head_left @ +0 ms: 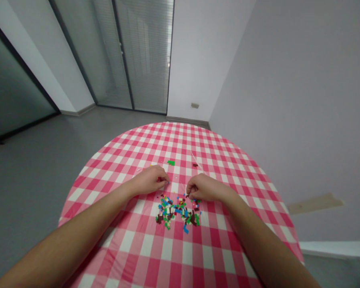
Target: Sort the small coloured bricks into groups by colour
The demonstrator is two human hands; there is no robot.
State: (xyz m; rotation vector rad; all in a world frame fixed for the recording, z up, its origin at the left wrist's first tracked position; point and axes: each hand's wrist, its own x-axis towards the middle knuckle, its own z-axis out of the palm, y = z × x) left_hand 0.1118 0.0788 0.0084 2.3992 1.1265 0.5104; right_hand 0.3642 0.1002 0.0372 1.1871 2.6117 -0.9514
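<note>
On the checked surface: mixed toy-brick pile | step, seemingly: sorting out small pieces; next move calls for a fine pinch | right hand curled at pile's far edge, fingertips apparently pinching dark brick | left hand fingertips together, contents unclear | green bricks, brown bricks beyond

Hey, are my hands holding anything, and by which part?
I can't tell for sure. A small dark piece shows at the right hand, perhaps pinched, but where is too small to see. Any piece in the left hand is unclear.
</note>
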